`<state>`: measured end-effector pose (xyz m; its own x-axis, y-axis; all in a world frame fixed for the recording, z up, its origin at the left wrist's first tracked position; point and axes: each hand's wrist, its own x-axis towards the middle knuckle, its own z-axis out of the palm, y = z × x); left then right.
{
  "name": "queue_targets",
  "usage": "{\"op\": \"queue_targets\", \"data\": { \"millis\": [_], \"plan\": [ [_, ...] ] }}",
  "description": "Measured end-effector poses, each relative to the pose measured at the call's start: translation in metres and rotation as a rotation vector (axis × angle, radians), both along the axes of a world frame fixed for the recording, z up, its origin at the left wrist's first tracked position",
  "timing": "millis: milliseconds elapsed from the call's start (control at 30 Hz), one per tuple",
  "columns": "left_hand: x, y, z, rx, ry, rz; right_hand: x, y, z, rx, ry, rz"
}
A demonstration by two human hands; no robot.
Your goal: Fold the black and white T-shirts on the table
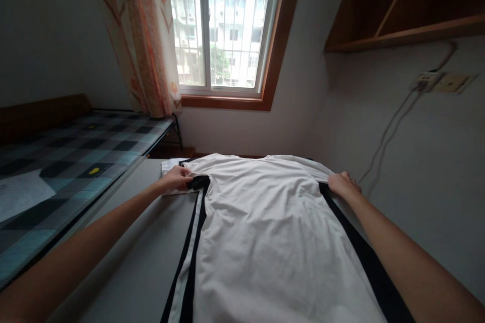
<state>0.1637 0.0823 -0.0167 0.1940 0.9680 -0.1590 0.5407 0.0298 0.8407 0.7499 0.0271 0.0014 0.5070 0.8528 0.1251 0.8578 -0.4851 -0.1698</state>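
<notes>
A white T-shirt (261, 232) with black side panels lies spread on a grey-white tabletop (147, 242), its neckline toward the window. My left hand (175, 179) pinches the left sleeve near its black underarm part. At the opposite side, my right hand (344, 184) has its fingers closed on the right sleeve, close to the table's far right edge. Wrinkles run across the chest of the shirt. Its lower hem is outside the view.
A bed with a checked mattress (113, 133) stands left of the table, with a white paper sheet (25, 194) on it. A curtain (142, 35) hangs beside the barred window (227, 30). On the right wall are a wooden shelf (409, 33), a socket (452, 82) and a hanging cable (386, 136).
</notes>
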Motion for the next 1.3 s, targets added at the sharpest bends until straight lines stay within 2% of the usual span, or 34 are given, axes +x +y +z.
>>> {"op": "queue_targets", "data": {
  "millis": [100,200,267,367,467,600,700,867,1000,1133,1200,1300],
  "plan": [
    [0.006,-0.009,0.000,0.218,0.134,0.044,-0.019,-0.017,0.002,0.015,-0.160,-0.046],
    [0.016,-0.026,0.006,0.526,0.251,0.148,-0.038,-0.032,0.000,0.117,-0.286,0.049],
    [0.025,-0.041,0.010,0.623,0.271,0.119,-0.049,-0.040,-0.002,0.115,-0.301,0.120],
    [0.041,-0.065,0.013,0.517,0.225,-0.064,-0.066,-0.050,-0.003,0.049,-0.284,0.185],
    [0.056,-0.088,0.011,0.368,0.193,-0.184,-0.079,-0.061,0.001,0.005,-0.194,0.159],
    [0.067,-0.111,0.006,0.324,0.216,-0.161,-0.083,-0.076,0.004,-0.157,0.006,0.077],
    [0.070,-0.124,0.007,0.274,0.229,-0.104,-0.077,-0.088,0.003,-0.252,0.097,0.068],
    [0.080,-0.144,0.013,0.060,0.027,-0.146,-0.070,-0.111,0.006,-0.113,0.336,0.099],
    [0.089,-0.162,0.020,0.023,-0.207,-0.124,-0.070,-0.139,0.009,-0.008,0.517,0.116],
    [0.090,-0.182,0.028,-0.145,-0.277,-0.109,-0.069,-0.171,0.008,-0.108,0.823,0.133],
    [0.089,-0.192,0.031,-0.221,-0.220,-0.179,-0.070,-0.185,0.009,-0.078,0.699,0.158],
    [0.085,-0.206,0.034,-0.251,-0.171,-0.298,-0.074,-0.200,0.009,0.103,0.241,0.211]
  ]
}}
